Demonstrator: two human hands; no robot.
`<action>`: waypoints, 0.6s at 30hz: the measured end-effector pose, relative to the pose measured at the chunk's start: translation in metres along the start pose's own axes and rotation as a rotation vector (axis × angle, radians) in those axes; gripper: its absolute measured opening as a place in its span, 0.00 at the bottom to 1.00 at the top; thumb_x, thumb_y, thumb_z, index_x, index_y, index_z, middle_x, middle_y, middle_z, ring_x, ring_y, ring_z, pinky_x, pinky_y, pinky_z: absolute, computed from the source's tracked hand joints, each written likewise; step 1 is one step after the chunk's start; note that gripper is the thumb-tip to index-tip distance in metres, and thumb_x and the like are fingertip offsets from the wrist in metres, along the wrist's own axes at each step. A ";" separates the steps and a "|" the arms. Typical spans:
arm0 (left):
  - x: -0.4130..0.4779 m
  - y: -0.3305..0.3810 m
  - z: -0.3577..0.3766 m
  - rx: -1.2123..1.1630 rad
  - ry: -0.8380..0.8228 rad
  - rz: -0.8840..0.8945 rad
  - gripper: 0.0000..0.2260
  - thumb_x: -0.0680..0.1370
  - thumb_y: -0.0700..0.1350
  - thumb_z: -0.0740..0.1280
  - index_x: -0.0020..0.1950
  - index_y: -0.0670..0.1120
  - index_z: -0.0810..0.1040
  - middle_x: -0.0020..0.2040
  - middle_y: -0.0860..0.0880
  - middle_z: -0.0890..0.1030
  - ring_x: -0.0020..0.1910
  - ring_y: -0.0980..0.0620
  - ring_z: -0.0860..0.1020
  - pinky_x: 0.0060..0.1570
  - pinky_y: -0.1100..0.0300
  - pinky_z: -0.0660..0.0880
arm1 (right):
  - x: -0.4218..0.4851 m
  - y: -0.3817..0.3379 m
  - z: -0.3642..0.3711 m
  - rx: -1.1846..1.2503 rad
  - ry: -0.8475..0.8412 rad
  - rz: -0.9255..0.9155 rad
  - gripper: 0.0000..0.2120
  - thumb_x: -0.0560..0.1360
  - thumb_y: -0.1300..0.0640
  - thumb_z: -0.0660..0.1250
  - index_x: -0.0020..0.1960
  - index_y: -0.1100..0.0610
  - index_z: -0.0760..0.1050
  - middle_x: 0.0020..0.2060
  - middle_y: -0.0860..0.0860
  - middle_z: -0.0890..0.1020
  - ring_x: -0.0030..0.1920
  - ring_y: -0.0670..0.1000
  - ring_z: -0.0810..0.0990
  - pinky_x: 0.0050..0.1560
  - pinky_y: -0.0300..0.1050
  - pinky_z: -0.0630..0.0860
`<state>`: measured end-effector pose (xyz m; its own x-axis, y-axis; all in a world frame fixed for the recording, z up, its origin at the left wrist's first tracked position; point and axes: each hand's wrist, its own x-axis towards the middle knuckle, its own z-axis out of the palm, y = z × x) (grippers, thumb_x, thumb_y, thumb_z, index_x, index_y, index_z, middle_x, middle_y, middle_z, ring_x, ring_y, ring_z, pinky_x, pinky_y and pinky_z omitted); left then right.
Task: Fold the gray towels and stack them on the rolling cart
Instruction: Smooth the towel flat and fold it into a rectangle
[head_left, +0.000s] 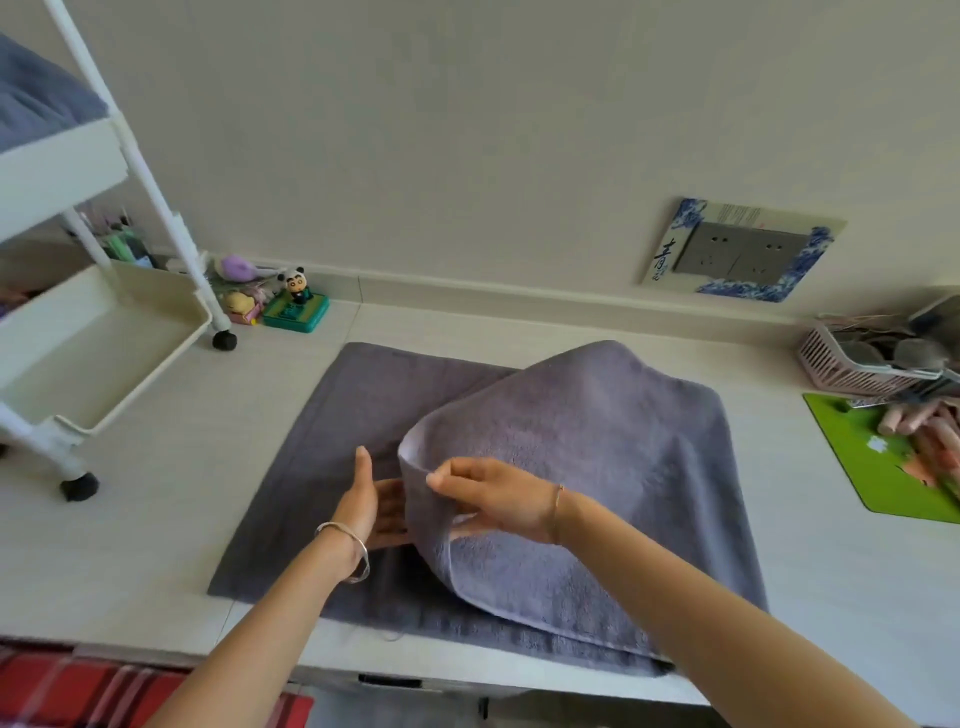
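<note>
Down on the pale counter (208, 467), just right of the rolling cart (119, 358): one gray towel (597, 441), spread wide, with the half farther from the cart lifted and arched back over toward it.

Pinching the hem of that raised flap with the right hand (493, 499): thumb and forefinger closed on the edge, remaining fingers curled in under the cloth, wrist bent, forearm reaching in low from the side away from the cart. Thin bracelet (557, 512) at that wrist.

On the cart side of the flap, the left hand (363, 499), set on edge, thumb up, fingers straight and slid in beneath the raised cloth, over the lower layer, gripping nothing. Silver bangle (348, 545) loose at that wrist, forearm angled in from the near edge of the counter.

Both hands close together, right at the flap's leading edge, well clear of the cart's lower tray.

Up in the cart's top tray, a second gray towel (36, 93), only partly in view. Beyond the cart's far wheel, against the wall, a panda figure (297, 285) among small toys. Far off on the side opposite the cart: a pink basket (852, 369), a green mat (872, 467) in front of it, a wall socket (743, 249) above.
</note>
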<state>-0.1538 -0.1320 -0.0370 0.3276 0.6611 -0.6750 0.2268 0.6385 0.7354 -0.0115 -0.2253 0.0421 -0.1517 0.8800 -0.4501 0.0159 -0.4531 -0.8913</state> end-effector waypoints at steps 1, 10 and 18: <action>0.003 -0.004 -0.007 0.025 0.023 -0.024 0.38 0.74 0.71 0.44 0.53 0.41 0.79 0.47 0.42 0.82 0.45 0.44 0.80 0.42 0.52 0.77 | 0.004 0.009 0.000 -0.034 -0.071 0.050 0.08 0.81 0.54 0.59 0.48 0.56 0.74 0.45 0.48 0.79 0.47 0.47 0.79 0.48 0.38 0.79; 0.008 -0.015 -0.015 0.476 0.138 0.127 0.14 0.78 0.57 0.61 0.41 0.47 0.69 0.41 0.47 0.68 0.40 0.52 0.66 0.34 0.57 0.61 | 0.042 0.031 -0.098 -0.296 0.632 -0.036 0.11 0.78 0.53 0.63 0.59 0.56 0.73 0.59 0.53 0.76 0.59 0.51 0.75 0.47 0.40 0.74; 0.015 -0.007 -0.005 0.476 0.197 0.230 0.17 0.78 0.51 0.64 0.35 0.44 0.64 0.31 0.48 0.62 0.32 0.52 0.61 0.30 0.59 0.54 | 0.099 0.009 -0.146 -0.521 0.608 -0.039 0.23 0.77 0.47 0.63 0.69 0.55 0.67 0.69 0.54 0.68 0.68 0.56 0.67 0.67 0.50 0.67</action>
<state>-0.1547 -0.1248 -0.0529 0.2506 0.8522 -0.4593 0.5732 0.2517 0.7798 0.1181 -0.1213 -0.0184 0.4015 0.8851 -0.2356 0.5037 -0.4282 -0.7503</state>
